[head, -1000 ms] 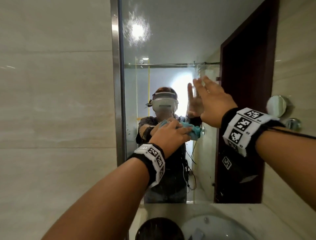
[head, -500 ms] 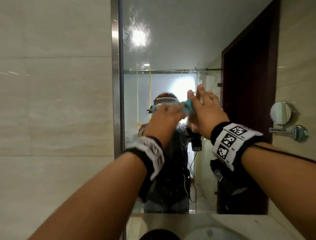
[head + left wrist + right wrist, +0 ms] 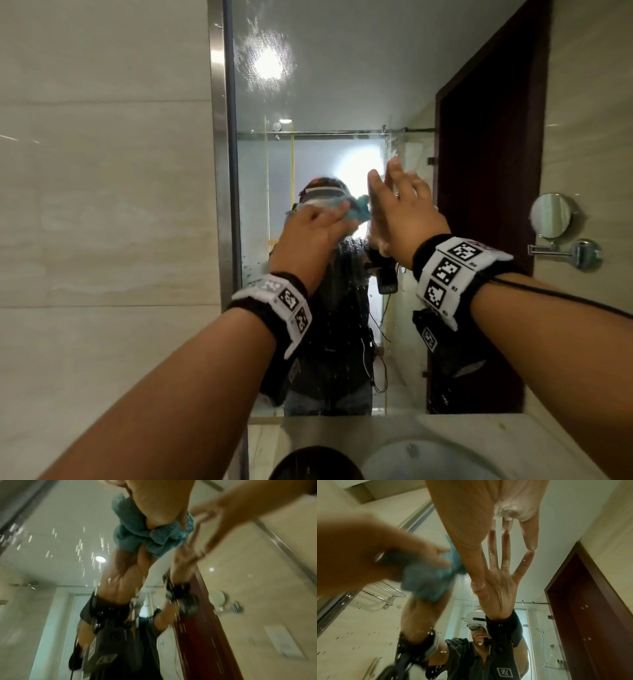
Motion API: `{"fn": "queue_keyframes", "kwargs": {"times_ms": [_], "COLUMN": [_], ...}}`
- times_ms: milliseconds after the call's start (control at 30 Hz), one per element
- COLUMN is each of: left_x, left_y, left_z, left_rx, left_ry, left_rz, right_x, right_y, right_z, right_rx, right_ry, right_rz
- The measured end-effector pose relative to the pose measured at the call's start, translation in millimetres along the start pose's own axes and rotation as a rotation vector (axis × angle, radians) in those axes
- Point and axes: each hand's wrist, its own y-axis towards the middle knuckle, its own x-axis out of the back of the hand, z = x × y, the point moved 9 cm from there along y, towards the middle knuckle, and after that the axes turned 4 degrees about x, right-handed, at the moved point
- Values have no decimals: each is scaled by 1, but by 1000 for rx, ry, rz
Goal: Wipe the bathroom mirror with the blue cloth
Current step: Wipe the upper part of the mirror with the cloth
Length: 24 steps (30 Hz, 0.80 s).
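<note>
We are facing a tall mirror (image 3: pixel 325 85) in a steel frame (image 3: pixel 219 171), set into a wall of pale beige tiles (image 3: pixel 102 205). Our left hand (image 3: pixel 308 236) has its fingers curled round a bunched blue cloth (image 3: pixel 118 214) and presses it against the glass about halfway up, just left of our right hand (image 3: pixel 407 219). The right hand holds nothing: its fingers are straight and spread, fingertips touching the mirror (in the right wrist view they meet their own reflections). Water drops speckle the glass near the left edge (image 3: pixel 51 545) and around a bright smeared patch (image 3: pixel 267 61) high up. The mirror reflects a dark red door (image 3: pixel 489 205) on the right and a glass shower screen behind us. A small round shaving mirror (image 3: pixel 551 216) on a chrome arm hangs on the right wall. Nearest us lies a pale counter (image 3: pixel 479 431) with a white basin (image 3: pixel 428 462).
</note>
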Motion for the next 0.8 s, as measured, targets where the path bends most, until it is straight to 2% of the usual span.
{"fn": "queue_keyframes", "kwargs": {"times_ms": [100,167,200,233,300,333,367,433,500,567,633,667,700,733,800], "left_x": [-25,-17,-5,10,32,35,34,13,-24,-41,-36,-26,-8,6,27], "left_y": [-47,-37,-22,-1,38,45,43,18,-27,-59,-53,-40,-22,-1,30], "left_z": [-27,-31,-27,-17,21,32,31,6,-24,-45,-50,-48,-43,-27,23], "left_rx": [-183,-295,-293,-212,74,172,191,58,-88,-222,-392,-433,-425,-329,18], "left_ry": [8,26,43,29,1,-6,-4,-46,-84,-50,31,79,113,117,82], "left_rz": [106,157,138,95,-1,-29,-52,-38,105,205,285,280,203,144,62], "right_x": [0,2,1,1,0,0,0,0,0,-1,0,0,0,0,-1], "right_y": [-1,-1,-2,-2,-2,-2,-2,-2,-3,-4,-3,-3,-3,-3,-3], "right_z": [1,1,0,1,0,-1,-1,-1,-1,-1,0,0,1,1,0], "right_rx": [1,-2,-5,-5,-5,-6,-5,2,4,2,2,-1,-4,-4,0], "right_ry": [-6,1,13,26,32,27,21,10,2,-18,-27,-25,-16,-3,17], "right_rz": [-10,-14,-6,3,5,2,3,10,14,20,13,12,17,22,25]}}
